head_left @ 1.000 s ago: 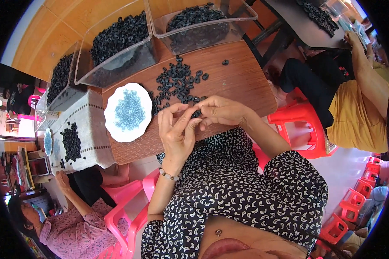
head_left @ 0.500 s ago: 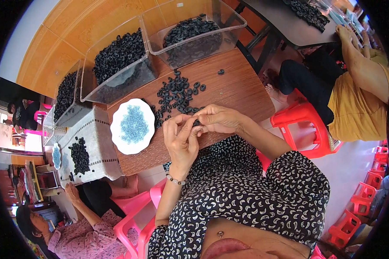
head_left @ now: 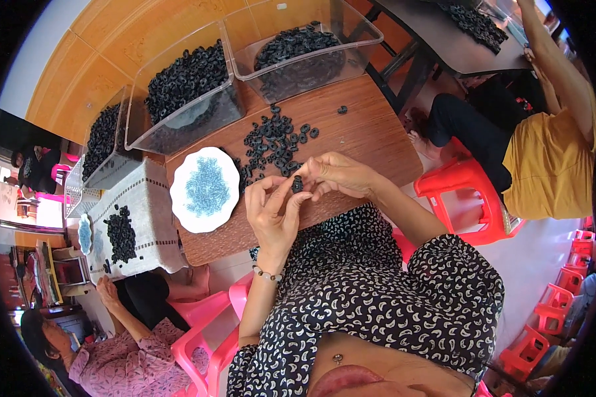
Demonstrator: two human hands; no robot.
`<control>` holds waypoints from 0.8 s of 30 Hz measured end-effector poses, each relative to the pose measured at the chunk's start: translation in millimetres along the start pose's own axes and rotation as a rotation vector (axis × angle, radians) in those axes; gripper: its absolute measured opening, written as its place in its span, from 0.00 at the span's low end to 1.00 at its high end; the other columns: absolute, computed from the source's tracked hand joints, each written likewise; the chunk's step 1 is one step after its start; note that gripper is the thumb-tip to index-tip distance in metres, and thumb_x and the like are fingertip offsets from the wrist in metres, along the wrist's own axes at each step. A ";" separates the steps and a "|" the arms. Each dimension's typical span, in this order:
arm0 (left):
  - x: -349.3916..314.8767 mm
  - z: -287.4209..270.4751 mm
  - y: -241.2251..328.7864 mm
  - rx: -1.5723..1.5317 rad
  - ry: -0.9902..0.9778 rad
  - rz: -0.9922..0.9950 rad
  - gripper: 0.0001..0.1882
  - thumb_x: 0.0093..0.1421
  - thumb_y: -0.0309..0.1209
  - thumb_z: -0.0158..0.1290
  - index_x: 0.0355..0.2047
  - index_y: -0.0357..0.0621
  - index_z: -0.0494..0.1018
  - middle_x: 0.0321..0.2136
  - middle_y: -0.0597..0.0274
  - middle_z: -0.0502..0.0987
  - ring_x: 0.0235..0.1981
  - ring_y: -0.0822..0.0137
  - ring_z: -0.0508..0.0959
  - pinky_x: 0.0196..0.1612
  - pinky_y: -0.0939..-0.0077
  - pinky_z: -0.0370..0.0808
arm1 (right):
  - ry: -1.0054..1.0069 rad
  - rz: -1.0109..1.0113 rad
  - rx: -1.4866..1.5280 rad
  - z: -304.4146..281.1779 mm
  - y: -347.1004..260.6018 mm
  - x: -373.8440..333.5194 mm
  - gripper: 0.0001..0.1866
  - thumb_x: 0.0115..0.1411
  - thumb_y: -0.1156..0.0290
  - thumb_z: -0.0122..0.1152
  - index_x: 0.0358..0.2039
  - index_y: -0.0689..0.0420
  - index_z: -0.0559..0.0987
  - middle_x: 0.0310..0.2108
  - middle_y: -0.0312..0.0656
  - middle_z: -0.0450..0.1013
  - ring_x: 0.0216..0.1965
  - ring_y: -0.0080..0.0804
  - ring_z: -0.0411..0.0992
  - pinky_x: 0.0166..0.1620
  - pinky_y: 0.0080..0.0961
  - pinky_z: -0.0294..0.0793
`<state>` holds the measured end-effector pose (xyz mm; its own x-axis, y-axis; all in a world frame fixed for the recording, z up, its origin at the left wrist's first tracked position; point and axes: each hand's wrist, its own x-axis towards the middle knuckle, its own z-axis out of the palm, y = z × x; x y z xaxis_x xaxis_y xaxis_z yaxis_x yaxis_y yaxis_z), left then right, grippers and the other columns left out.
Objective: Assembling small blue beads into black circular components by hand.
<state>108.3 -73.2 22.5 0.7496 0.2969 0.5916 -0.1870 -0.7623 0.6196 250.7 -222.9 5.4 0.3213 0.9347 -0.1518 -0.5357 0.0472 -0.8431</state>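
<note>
Above the near edge of the brown table, my left hand pinches a small black ring-shaped part between thumb and forefinger. My right hand is right beside it, its thumb and forefinger drawn together close to the part; what lies between those fingertips, if anything, is too small to make out. Just beyond my hands lies a loose pile of similar black parts. A white scalloped plate holding tiny pale-blue beads stands to the left of my left hand.
Clear plastic bins full of black parts line the table's far side. A cloth-covered table with another pile adjoins at left, where a person in pink sits. At right, a person in yellow sits on a red stool.
My fingers have shifted around the black part, which now shows more fully, upright in my left pinch. My right fingers have drawn slightly back. The person in yellow has raised an arm.
</note>
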 end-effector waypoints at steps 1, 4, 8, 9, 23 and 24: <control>-0.3 -1.2 -0.9 0.008 0.006 -0.010 0.17 0.50 0.29 0.71 0.40 0.39 0.84 0.38 0.57 0.78 0.41 0.60 0.75 0.43 0.68 0.73 | 0.067 0.000 -0.083 1.2 -3.5 -0.1 0.27 0.69 0.47 0.57 0.43 0.64 0.80 0.38 0.37 0.75 0.38 0.22 0.74 0.40 0.22 0.80; -1.4 -0.2 -6.1 -0.005 0.029 -0.019 0.19 0.47 0.31 0.72 0.40 0.40 0.84 0.38 0.59 0.77 0.40 0.59 0.73 0.41 0.66 0.72 | 0.124 -0.074 -0.255 5.0 -7.3 3.4 0.27 0.70 0.47 0.56 0.42 0.64 0.80 0.37 0.36 0.75 0.36 0.20 0.73 0.37 0.19 0.78; 0.0 -2.7 -5.4 0.038 0.009 -0.024 0.18 0.47 0.30 0.72 0.39 0.39 0.84 0.38 0.57 0.77 0.41 0.59 0.75 0.43 0.68 0.73 | 0.070 -0.172 -0.363 1.1 0.7 12.0 0.22 0.69 0.52 0.60 0.41 0.63 0.81 0.37 0.35 0.77 0.35 0.18 0.73 0.36 0.17 0.75; -0.2 -2.6 -6.2 0.039 0.003 -0.019 0.18 0.47 0.32 0.72 0.39 0.40 0.84 0.38 0.58 0.77 0.41 0.59 0.74 0.43 0.66 0.72 | 0.099 -0.199 -0.424 6.2 0.0 12.0 0.19 0.68 0.56 0.63 0.39 0.62 0.81 0.36 0.36 0.78 0.35 0.17 0.74 0.36 0.17 0.74; -35.9 20.7 -48.0 -0.200 -0.073 -0.240 0.10 0.64 0.28 0.59 0.30 0.30 0.80 0.28 0.54 0.77 0.31 0.61 0.76 0.36 0.71 0.71 | 0.269 -0.307 -0.736 4.9 -3.7 3.1 0.17 0.60 0.59 0.71 0.34 0.62 0.82 0.30 0.36 0.79 0.33 0.20 0.74 0.38 0.23 0.75; -37.1 20.0 -46.4 -0.211 -0.065 -0.258 0.11 0.64 0.28 0.58 0.30 0.29 0.80 0.28 0.54 0.77 0.31 0.62 0.76 0.36 0.71 0.71 | 0.280 -0.306 -0.750 3.8 -3.3 1.3 0.16 0.60 0.59 0.71 0.34 0.62 0.82 0.30 0.36 0.79 0.33 0.21 0.75 0.38 0.24 0.75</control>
<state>101.8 -60.3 -38.5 0.8272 0.4219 0.3712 -0.1079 -0.5290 0.8417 249.9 -220.5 9.9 0.6016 0.7926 0.0995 0.2326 -0.0546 -0.9710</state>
